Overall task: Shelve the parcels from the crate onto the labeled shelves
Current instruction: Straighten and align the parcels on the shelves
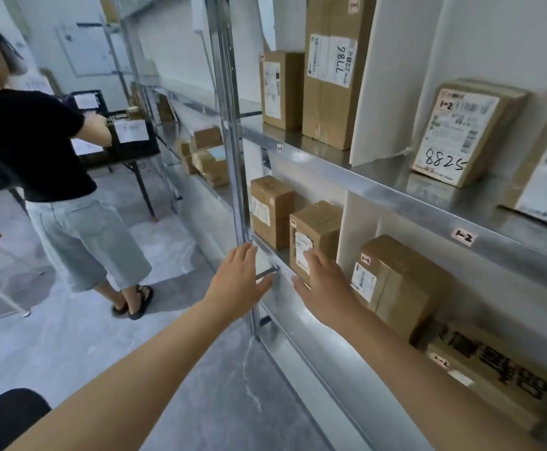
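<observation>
Both hands out flat, each grip wide and holding nothing. My right hand [322,284] is at the small parcel [319,221] standing upright on the lower shelf [293,315], fingertips over its label. My left hand [239,276] sits at nine o'clock, by the metal upright [233,157]. Another parcel [270,211] stands at eleven.

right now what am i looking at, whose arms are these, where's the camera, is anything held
No machine here: the picture comes from a camera worn on a person's head, looking down at their arms. The left hand and right hand are both open, with no grip on anything. The right hand is at a brown cardboard parcel with a white label on the silver metal shelf rack, which carries more parcels. A second person in a black shirt stands at left.
</observation>
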